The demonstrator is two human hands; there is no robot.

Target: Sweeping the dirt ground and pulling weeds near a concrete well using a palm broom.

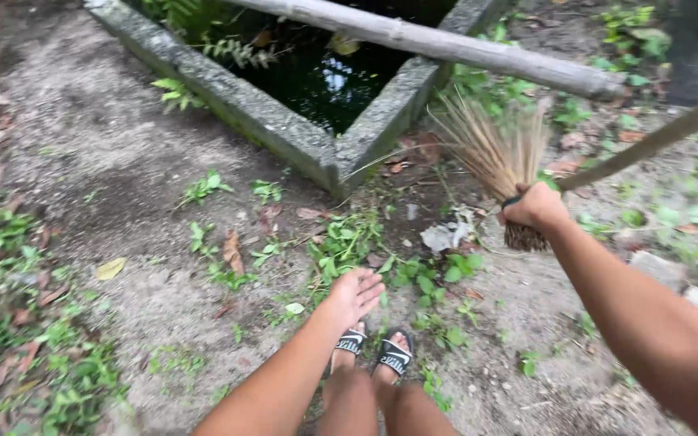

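Observation:
My right hand (pixel 533 206) grips a bundle broom of thin straw sticks (pixel 496 149) near its bound base, with the bristles fanning upward and to the left. My left hand (pixel 355 292) hangs open above the ground, palm down, fingers together, holding nothing. Below it are my two feet in black sandals (pixel 373 354). Green weeds (pixel 347 242) and dry leaves (pixel 232 250) lie on the sandy ground in front of my feet.
A concrete-walled pit with dark water (pixel 325 81) sits ahead, its corner (pixel 334 157) pointing toward me. A thick wooden pole (pixel 446 44) lies across it. A thinner stick (pixel 656 137) slants at the right. Crumpled white litter (pixel 444 236) lies near the broom.

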